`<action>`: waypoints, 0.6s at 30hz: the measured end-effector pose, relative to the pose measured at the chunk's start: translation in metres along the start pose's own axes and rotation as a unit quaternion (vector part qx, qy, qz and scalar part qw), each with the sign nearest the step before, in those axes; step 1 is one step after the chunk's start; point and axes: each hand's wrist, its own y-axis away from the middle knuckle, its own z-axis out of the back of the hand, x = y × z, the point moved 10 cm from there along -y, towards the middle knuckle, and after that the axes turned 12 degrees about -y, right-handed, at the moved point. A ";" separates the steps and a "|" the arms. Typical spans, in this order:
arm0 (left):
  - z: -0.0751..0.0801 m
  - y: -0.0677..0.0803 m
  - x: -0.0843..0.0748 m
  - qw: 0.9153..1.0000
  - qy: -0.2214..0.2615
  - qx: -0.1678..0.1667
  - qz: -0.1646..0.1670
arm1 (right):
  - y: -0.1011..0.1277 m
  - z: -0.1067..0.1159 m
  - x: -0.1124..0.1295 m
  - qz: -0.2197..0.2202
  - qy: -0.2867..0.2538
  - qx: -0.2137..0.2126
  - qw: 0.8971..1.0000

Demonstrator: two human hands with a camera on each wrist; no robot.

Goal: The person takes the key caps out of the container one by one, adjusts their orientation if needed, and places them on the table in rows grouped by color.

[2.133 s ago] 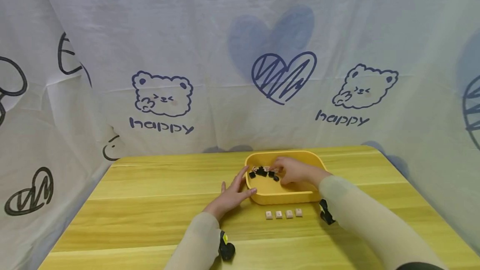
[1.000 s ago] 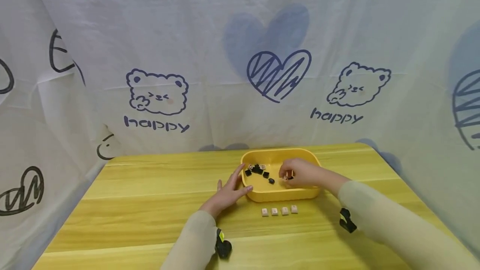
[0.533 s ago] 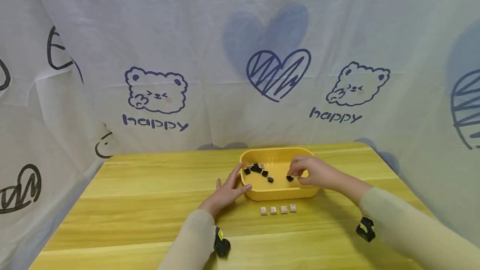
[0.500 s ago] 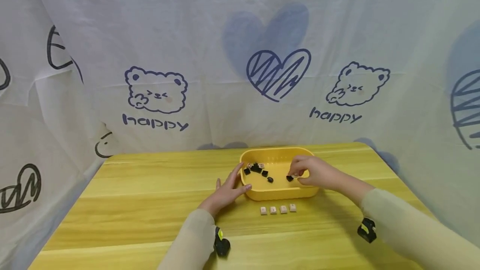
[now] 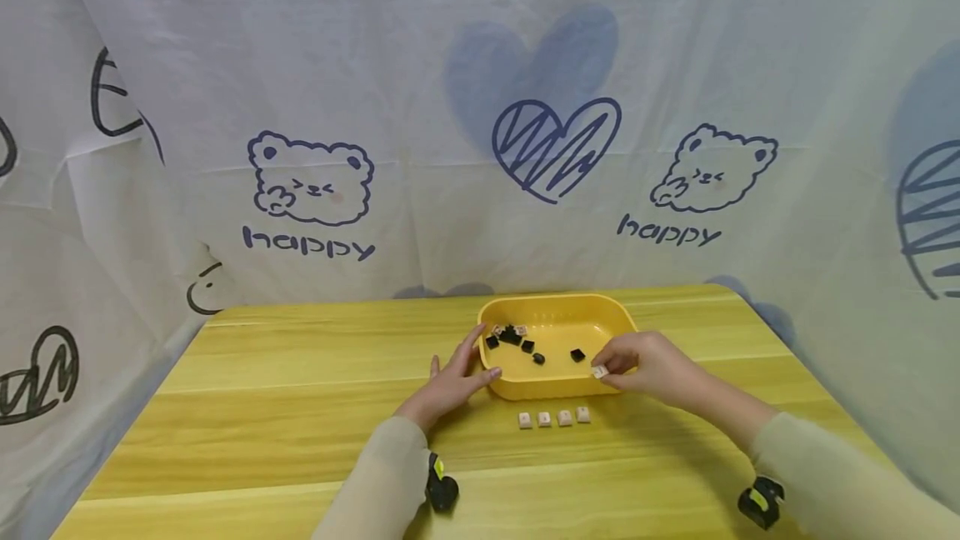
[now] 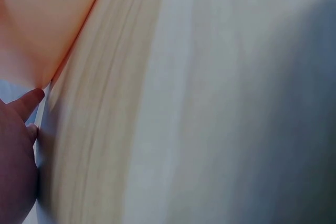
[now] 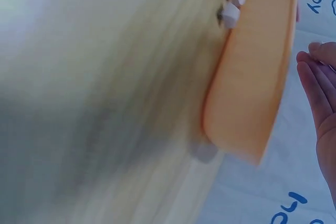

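1. Since 0.5 s ago the right hand (image 5: 647, 369) has drawn back from inside the yellow tray (image 5: 557, 388) to its front right rim, bringing a light keycap (image 5: 599, 372) with it; a black keycap (image 5: 577, 354) now lies uncovered where the hand was.
2. Right grip: thumb and fingertips pinch the light keycap, which sits just above the tray's front wall, clear of the wooden surface (image 5: 285, 423).
3. Left grip: the left hand (image 5: 450, 384) lies with straight fingers against the tray's left wall, touching it and holding nothing. The left wrist view shows only a fingertip beside the orange-yellow wall.
4. Done so far, judging from the layout: 4 light keycaps (image 5: 553, 418) stand in a neat row on the surface just in front of the tray, and a 5th is in hand near the row's right end.
5. Left to do, as far as I can judge: the tray holds a cluster of keycaps (image 5: 512, 336) at its back left, mostly black with about 2 light ones among them, plus 2 black strays nearer the middle. If only light ones go in the row, few remain.
6. The right wrist view is blurred; it shows the tray's wall, part of the row and the open palm side of the fingers, but not the pinched keycap.
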 end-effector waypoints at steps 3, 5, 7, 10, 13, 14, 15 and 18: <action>0.000 0.000 0.000 1.000 -0.002 0.001 0.001 | 0.008 -0.004 -0.005 -0.019 -0.012 0.000 1.000; 0.000 0.000 0.001 1.000 -0.003 0.001 0.002 | 0.013 -0.007 -0.008 -0.023 -0.007 0.000 1.000; 0.000 0.000 0.001 1.000 -0.004 0.001 0.002 | 0.017 -0.010 -0.011 -0.024 0.006 0.001 1.000; -0.001 -0.001 0.002 1.000 -0.004 0.002 0.002 | 0.022 -0.016 -0.017 -0.027 0.027 0.007 0.999; -0.001 -0.002 0.002 1.000 -0.005 0.002 0.000 | 0.026 -0.023 -0.021 -0.018 0.043 0.013 0.999; -0.001 -0.002 0.002 1.000 -0.006 0.002 0.000 | 0.027 -0.025 -0.022 -0.014 0.044 0.014 0.999; -0.001 -0.002 0.003 1.000 -0.008 0.002 0.000 | 0.028 -0.027 -0.023 -0.009 0.046 0.015 0.999; -0.001 -0.002 0.003 1.000 -0.010 0.001 0.000 | 0.029 -0.033 -0.029 -0.007 0.045 0.013 0.999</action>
